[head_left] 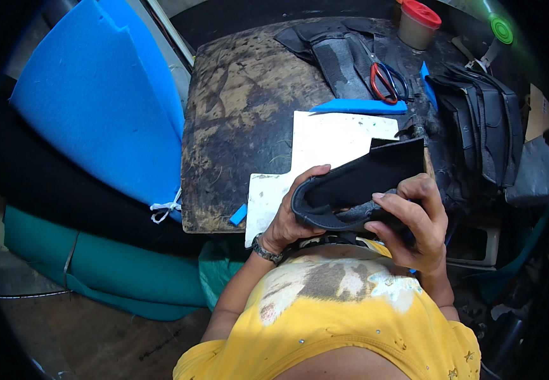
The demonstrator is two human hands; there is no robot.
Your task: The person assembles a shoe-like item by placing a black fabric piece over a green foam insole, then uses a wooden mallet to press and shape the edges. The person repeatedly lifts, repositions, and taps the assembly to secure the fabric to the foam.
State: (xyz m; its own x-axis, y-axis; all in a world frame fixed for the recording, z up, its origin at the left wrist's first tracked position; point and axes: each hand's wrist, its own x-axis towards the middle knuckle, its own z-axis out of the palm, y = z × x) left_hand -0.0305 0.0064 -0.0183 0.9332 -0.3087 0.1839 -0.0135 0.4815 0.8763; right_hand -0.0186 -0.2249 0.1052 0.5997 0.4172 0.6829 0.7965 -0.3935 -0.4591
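Note:
Both hands hold one black fabric piece (366, 180), a flat padded panel with a curved bound edge, just above the near edge of a worn dark worktable (236, 120). My left hand (290, 215) grips its rounded left end, thumb on top. At the right end my right hand (417, 218) clasps it, with the fingers curled over the lower edge. A white board (325, 145) lies on the table under the piece.
Red-handled scissors (385, 82) lie on black fabric pieces (334, 50) at the back. A blue foam strip (360, 106) sits beside them. More stacked black pieces (483, 120) lie right. A red-lidded jar (418, 24) stands far back. A large blue foam sheet (97, 101) leans left.

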